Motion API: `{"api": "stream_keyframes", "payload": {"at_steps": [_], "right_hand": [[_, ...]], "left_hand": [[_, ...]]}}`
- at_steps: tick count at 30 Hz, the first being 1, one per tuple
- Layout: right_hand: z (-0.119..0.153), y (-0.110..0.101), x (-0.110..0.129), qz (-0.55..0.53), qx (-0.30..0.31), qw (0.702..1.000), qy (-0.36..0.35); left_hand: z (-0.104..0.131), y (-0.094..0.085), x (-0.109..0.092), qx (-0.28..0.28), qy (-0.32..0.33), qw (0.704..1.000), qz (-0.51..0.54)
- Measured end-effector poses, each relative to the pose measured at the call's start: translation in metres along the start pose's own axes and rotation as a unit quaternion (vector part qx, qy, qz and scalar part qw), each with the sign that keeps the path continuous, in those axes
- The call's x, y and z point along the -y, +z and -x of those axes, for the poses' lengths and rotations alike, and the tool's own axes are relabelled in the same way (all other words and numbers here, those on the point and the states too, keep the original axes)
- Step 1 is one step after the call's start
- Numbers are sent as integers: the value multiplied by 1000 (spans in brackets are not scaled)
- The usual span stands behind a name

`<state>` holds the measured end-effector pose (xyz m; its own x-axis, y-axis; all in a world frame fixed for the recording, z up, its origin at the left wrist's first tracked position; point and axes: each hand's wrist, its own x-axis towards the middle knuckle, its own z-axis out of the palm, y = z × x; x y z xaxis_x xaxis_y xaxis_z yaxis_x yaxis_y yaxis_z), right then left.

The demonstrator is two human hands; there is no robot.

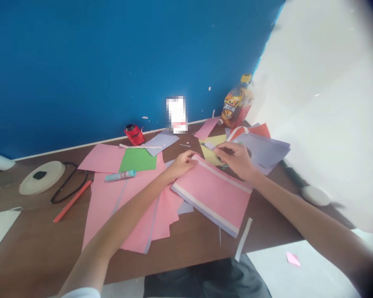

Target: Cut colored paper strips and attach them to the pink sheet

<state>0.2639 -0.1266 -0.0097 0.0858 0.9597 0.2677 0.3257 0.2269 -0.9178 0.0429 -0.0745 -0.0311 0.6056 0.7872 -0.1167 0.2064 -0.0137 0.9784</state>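
Note:
My left hand (185, 163) is closed on the upper left corner of a pink paper piece (217, 190), which has white strips along two edges and a lavender edge below. My right hand (236, 157) is just above the paper's upper right part, its thumb and fingers pinched on a small pale piece (209, 145). Behind that hand lie a yellow sheet (214, 142) and lavender sheets (264, 151). Large pink sheets (108, 211) spread out under my left forearm, with a green sheet (138, 159) and a light blue glue stick (120, 176) on top.
A drink bottle (237, 101) stands at the back right corner, a red roll (134, 135) at the back. A white tape roll (42, 178), black cord (69, 194) and red strip (72, 202) lie left. A white strip (244, 239) hangs over the front edge.

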Motion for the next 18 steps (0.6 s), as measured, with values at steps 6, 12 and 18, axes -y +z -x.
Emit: {"api": "stream_keyframes", "payload": {"at_steps": [6, 12, 18], "right_hand": [[13, 19, 6, -7, 96, 995, 26], [9, 21, -4, 20, 100, 994, 24], [9, 21, -8, 17, 111, 993, 21]], "left_hand": [[3, 8, -5, -21, 63, 994, -82], [2, 6, -8, 3, 69, 993, -91], [2, 4, -5, 12, 70, 995, -65]]}}
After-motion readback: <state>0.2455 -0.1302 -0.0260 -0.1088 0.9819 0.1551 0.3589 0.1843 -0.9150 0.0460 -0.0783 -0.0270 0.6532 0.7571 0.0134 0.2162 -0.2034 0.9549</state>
